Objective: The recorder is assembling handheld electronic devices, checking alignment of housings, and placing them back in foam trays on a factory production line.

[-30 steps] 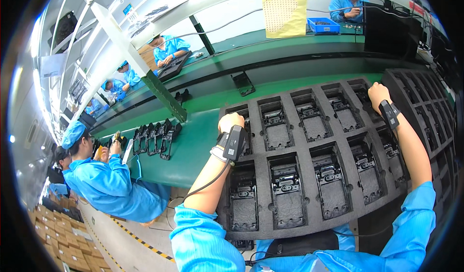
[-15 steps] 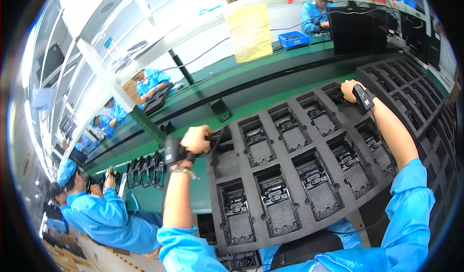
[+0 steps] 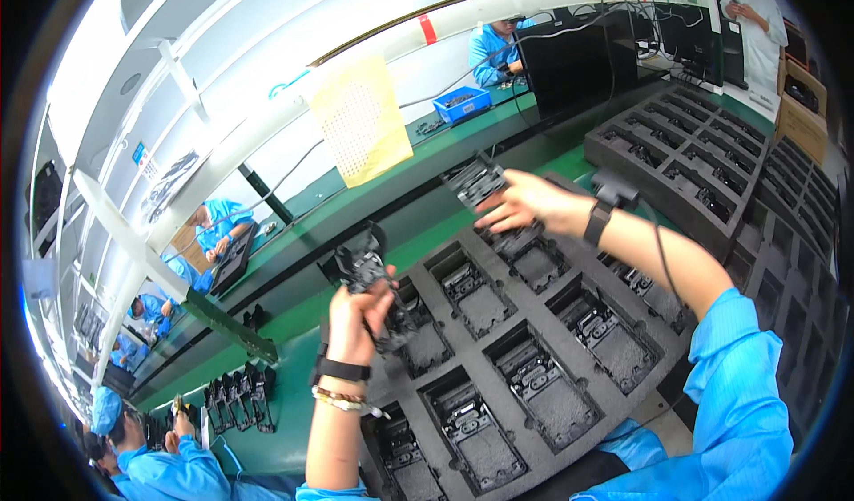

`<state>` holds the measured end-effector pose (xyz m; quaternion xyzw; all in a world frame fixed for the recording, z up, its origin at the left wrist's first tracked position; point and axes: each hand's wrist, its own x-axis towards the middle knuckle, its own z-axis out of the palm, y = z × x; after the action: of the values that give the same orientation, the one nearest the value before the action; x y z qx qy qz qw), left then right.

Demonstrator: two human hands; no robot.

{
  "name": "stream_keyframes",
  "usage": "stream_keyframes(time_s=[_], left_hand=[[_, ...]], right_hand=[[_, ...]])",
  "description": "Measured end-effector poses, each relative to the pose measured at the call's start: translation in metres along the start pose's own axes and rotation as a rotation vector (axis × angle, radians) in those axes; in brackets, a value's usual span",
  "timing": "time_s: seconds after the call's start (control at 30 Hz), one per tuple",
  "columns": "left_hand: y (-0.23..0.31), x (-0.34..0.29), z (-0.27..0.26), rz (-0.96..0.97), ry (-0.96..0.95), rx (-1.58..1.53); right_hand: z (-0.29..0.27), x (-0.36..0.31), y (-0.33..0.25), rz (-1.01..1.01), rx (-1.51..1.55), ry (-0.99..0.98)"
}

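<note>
My left hand [image 3: 360, 319] is closed on a black plastic frame [image 3: 360, 265], held up above the far left part of a dark foam tray [image 3: 463, 356]. Another dark part [image 3: 398, 325] hangs beside those fingers; whether it is gripped too I cannot tell. Over the tray's far edge, my right hand [image 3: 529, 206] pinches a second black frame [image 3: 474, 181], flat and tilted. Rectangular pockets in the tray hold similar black frames, such as one near the middle [image 3: 538, 378].
More loaded foam trays [image 3: 614, 156] stand at the right. Behind the green bench [image 3: 294, 385] run a white rail and a black monitor [image 3: 578, 65]. A blue bin [image 3: 463, 103] sits across the line. Several black parts [image 3: 240, 399] lie at left, near a co-worker in blue [image 3: 165, 470].
Both hands have come up from the tray's far pockets, each now showing a black frame. My right hand has moved left, toward the left hand. The view has turned to the right.
</note>
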<state>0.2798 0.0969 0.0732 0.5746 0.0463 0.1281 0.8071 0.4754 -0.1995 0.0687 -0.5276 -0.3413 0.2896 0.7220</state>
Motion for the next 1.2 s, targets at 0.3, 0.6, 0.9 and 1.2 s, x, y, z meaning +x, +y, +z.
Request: stream_keyframes(time_s=[0.3,0.6,0.9,1.2], left_hand=[[-0.051,0.014,0.017,0.065,-0.038,-0.214],[-0.049,0.02,-0.002,-0.127,-0.034,-0.373],[-0.053,0.048,-0.013,-0.132,-0.081,-0.395],[-0.056,0.056,-0.017,-0.195,-0.147,-0.439]], right_hand=[[0.092,0.045,0.09,-0.271,0.281,0.336],[0.082,0.038,0.074,-0.085,0.203,0.1],[0.055,0.06,0.092,-0.013,0.262,0.186],[-0.009,0.092,0.087,-0.058,-0.436,0.22]])
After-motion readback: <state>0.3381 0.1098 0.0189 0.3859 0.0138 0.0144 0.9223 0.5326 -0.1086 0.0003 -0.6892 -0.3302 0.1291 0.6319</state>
